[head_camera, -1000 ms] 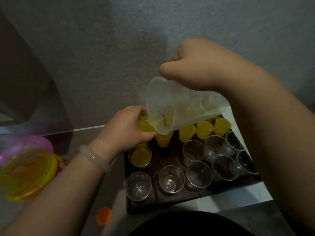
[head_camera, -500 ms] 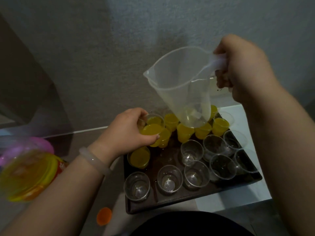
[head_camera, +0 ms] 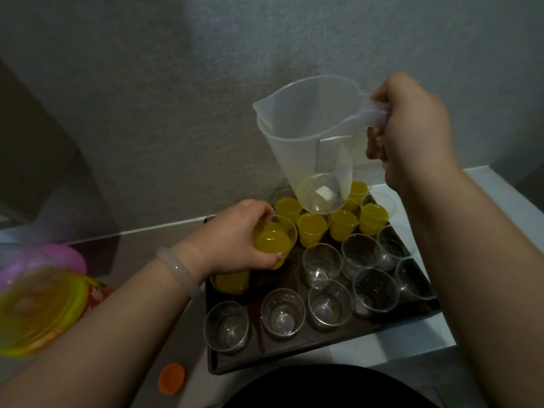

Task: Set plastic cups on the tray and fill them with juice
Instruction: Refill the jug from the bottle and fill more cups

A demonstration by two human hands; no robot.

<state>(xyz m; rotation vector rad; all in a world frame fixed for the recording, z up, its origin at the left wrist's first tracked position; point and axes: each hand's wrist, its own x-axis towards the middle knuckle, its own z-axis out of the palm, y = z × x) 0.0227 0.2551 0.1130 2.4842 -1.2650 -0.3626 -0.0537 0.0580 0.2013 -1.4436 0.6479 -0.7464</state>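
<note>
Cups first: I count eight empty clear plastic cups [head_camera: 282,313] and at least seven cups full of yellow juice [head_camera: 312,231] on the dark brown tray [head_camera: 294,356], which sits on the white tabletop [head_camera: 391,348]. The jug hides part of the back row. One see-through plastic jug [head_camera: 312,136] hangs over the back cups, nearly upright, with only a thin bit of yellow juice at its bottom. My right grip [head_camera: 412,128] is closed round the jug's handle. My left grip [head_camera: 235,240] holds one full cup [head_camera: 273,242] by its sides near the tray's back left. Another full cup sits just in front, partly under my wrist. One small orange cap [head_camera: 171,378] lies left of the tray's front corner.
</note>
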